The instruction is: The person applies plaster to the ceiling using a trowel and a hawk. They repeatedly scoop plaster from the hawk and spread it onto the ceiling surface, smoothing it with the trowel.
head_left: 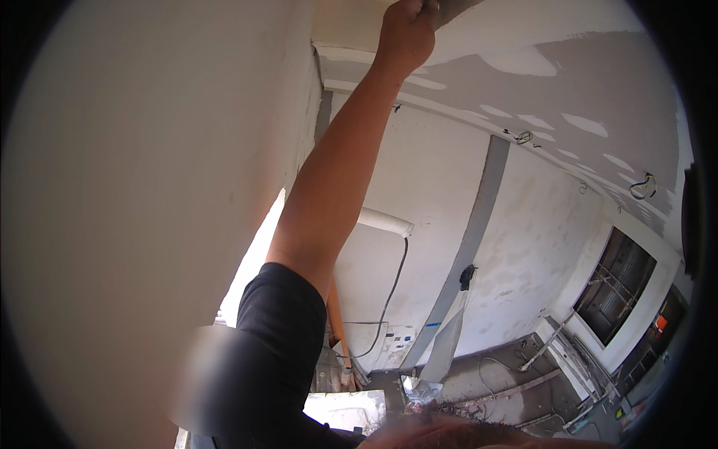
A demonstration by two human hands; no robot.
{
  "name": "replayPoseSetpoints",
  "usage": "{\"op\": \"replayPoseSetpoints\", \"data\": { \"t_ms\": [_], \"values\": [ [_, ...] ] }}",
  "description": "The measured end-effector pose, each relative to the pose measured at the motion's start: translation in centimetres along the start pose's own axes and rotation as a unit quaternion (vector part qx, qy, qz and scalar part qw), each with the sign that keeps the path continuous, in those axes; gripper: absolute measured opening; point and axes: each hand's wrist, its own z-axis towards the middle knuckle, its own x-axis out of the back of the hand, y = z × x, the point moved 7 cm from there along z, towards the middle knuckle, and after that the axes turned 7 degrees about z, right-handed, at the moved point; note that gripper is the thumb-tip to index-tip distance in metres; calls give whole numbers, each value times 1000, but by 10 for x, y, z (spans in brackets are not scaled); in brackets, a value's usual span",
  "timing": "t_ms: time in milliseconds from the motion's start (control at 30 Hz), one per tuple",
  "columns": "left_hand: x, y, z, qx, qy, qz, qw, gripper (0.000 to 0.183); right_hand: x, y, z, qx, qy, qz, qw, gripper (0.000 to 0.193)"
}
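My left arm, in a black short sleeve, stretches steeply up across the view. High at the top edge, my left hand (407,34) is closed in a fist, its fingers partly cut off by the frame. From it sticks out a flat brownish-grey trowel blade (453,10), close to the ceiling (508,37); the handle is hidden. Pale smeared patches of filler (523,61) mark the grey ceiling boards beside it. Bare skin with hairs (449,430) shows along the bottom edge, but my right hand is out of sight.
A plain wall (149,187) stands close at left. Wire coils (643,185) hang from the ceiling. Behind are a white pipe (385,221), a black cable (396,292) and a grey wall strip (479,202). Planks (572,367) and rubble lie on the floor near a window (617,284).
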Motion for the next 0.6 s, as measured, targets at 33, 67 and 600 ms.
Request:
{"op": "replayPoseSetpoints", "data": {
  "t_ms": [33,67,600],
  "values": [
    [2,0,-3,5,-1,-9,1000,42,1,-1,2,2,-1,-1,1000,32],
    [3,1,-7,-40,20,37,998,41,1,-1,3,5,-1,-2,1000,32],
    [2,36,-63,-137,60,43,988,43,3,-9,2,41,25,-52,997,26]
  ]
}}
